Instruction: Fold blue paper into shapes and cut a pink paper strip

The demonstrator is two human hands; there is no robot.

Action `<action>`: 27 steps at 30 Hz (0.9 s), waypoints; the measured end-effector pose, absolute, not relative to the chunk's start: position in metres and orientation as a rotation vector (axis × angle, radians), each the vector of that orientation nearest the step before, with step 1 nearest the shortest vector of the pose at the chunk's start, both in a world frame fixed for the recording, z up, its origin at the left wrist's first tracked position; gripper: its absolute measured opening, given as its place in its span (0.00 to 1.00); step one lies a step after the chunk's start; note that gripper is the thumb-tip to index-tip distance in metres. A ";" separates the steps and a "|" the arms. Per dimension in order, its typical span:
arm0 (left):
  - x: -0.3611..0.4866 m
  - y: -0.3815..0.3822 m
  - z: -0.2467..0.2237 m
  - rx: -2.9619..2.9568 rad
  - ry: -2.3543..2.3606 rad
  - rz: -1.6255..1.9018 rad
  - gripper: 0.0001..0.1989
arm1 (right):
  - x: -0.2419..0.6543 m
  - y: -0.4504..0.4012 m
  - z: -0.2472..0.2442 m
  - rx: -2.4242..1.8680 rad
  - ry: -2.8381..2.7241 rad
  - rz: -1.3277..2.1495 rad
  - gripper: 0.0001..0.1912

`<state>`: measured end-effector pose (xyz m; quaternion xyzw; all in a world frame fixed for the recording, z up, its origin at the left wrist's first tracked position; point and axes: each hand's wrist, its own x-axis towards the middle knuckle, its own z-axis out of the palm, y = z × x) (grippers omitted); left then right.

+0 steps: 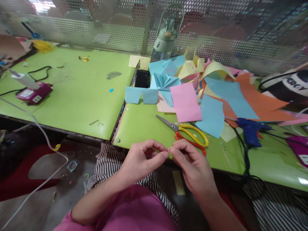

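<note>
My left hand [146, 158] and my right hand [192, 163] meet over the front edge of the green table, thumbs and forefingers pinched. A tiny pink piece [169, 149] shows at the right fingertips; it looks like paper, but is too small to be sure. What the left fingertips hold, if anything, I cannot make out. Just beyond my right hand lie scissors [187, 130] with yellow and red handles, partly hidden by that hand. Behind them rest a pink paper sheet [185, 102], a blue paper sheet [211, 115] and a blue cut-out strip [141, 95].
A blue glue gun [250, 131] with a black cable lies at right. Behind the papers stand a green-lidded bottle [165, 41] and a black phone [142, 79]. Orange paper [257, 93] spreads at right. A purple box [34, 93] with cables sits far left.
</note>
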<state>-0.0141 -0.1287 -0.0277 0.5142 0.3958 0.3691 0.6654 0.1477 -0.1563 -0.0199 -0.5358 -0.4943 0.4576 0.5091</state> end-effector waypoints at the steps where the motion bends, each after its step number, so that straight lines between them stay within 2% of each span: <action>1: -0.014 -0.129 -0.028 1.168 0.895 0.840 0.12 | 0.147 -0.156 -0.020 -1.284 -1.218 1.065 0.09; 6: -0.014 -0.128 -0.028 1.236 0.894 0.858 0.11 | 0.144 -0.158 -0.018 -1.292 -1.316 0.934 0.08; 13: -0.020 -0.128 -0.021 1.492 0.909 0.913 0.04 | 0.147 -0.159 -0.011 -1.399 -1.358 1.007 0.09; 22: -0.015 -0.128 -0.029 1.202 0.874 0.853 0.11 | 0.146 -0.159 -0.014 -1.410 -1.159 1.193 0.15; 27: -0.019 -0.127 -0.020 1.492 0.900 0.903 0.05 | 0.144 -0.159 -0.008 -1.450 -1.360 1.051 0.13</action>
